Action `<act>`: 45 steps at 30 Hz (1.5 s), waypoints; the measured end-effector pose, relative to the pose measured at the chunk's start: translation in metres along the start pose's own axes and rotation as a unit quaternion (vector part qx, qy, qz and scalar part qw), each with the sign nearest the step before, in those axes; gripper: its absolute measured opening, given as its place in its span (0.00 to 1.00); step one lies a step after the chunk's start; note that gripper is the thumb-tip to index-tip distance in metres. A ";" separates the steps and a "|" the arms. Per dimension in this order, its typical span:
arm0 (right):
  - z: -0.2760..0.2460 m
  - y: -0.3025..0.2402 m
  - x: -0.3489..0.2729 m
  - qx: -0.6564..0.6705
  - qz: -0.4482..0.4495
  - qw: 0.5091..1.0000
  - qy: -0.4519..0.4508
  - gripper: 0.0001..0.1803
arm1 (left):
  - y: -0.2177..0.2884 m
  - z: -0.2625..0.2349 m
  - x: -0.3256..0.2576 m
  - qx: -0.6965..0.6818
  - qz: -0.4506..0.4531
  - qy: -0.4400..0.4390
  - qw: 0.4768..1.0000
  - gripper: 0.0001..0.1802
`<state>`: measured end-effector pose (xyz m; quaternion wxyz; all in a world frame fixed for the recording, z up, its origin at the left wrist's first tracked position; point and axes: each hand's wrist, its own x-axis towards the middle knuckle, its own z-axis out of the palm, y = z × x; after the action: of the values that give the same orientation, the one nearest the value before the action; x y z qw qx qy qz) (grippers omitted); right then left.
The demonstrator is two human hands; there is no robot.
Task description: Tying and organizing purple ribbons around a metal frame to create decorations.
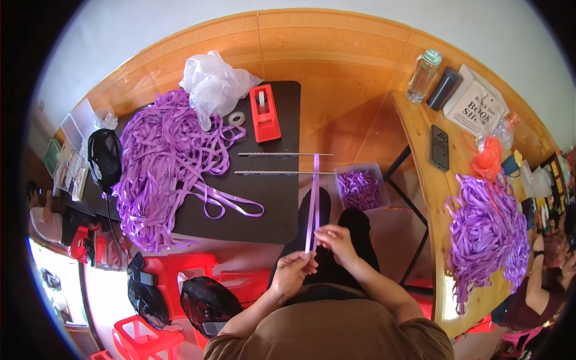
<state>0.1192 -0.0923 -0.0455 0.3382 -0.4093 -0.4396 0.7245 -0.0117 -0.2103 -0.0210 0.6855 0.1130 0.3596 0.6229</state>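
A narrow purple ribbon (310, 222) hangs looped over the far metal rod (264, 154) and runs back toward me in two strands. It also crosses the near metal rod (264, 173); both rods stick out past the right edge of the black table (240, 210). My left hand (292, 271) pinches the ribbon at its near end, over my lap. My right hand (337, 243) is just to the right and slightly farther off, its fingers closed on the right strand. Below the rod tips, a clear plastic box (381, 180) holds short purple ribbon pieces (359, 189).
A large heap of purple ribbon (162, 162) covers the black table's left, beside a white plastic bag (216, 81), a tape roll (237, 118) and a red tape dispenser (265, 114). The wooden table (435, 204) at right bears another ribbon heap (486, 231) and a phone (439, 147).
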 end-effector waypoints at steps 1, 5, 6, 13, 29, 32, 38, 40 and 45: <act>-0.001 -0.004 0.008 -0.027 -0.057 0.998 -0.021 0.05 | 0.001 0.001 -0.001 -0.001 0.000 0.001 1.000 0.10; 0.009 -0.011 0.018 -0.046 -0.135 0.989 -0.048 0.05 | 0.002 0.006 -0.002 -0.017 -0.040 -0.019 0.999 0.11; 0.009 -0.011 0.014 -0.074 -0.138 0.986 -0.055 0.05 | 0.003 0.006 -0.001 -0.018 -0.055 -0.022 0.998 0.11; 0.002 0.015 -0.031 0.084 0.019 0.973 -0.216 0.04 | -0.002 -0.004 0.000 -0.022 -0.038 -0.044 0.998 0.10; 0.000 0.017 -0.043 -0.025 0.159 0.948 -0.275 0.03 | 0.018 0.007 0.010 0.147 0.050 -0.004 0.988 0.12; 0.004 0.005 -0.046 -0.042 0.186 0.946 -0.263 0.03 | 0.018 0.000 0.011 0.162 0.084 -0.003 0.983 0.13; 0.001 0.009 -0.047 -0.034 0.187 0.949 -0.251 0.03 | 0.023 -0.010 0.008 0.209 0.015 -0.024 0.977 0.12; 0.001 0.011 -0.045 -0.025 0.190 0.949 -0.250 0.03 | 0.015 -0.015 0.003 0.252 0.037 -0.023 0.967 0.11; 0.002 0.006 -0.045 -0.031 0.205 0.948 -0.241 0.04 | 0.012 -0.013 -0.005 0.354 0.041 -0.006 0.934 0.07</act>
<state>0.1363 -0.1337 -0.0373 0.0537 -0.3143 -0.4366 0.8412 -0.0288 -0.2168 -0.0212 0.5773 0.3668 0.5478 0.4818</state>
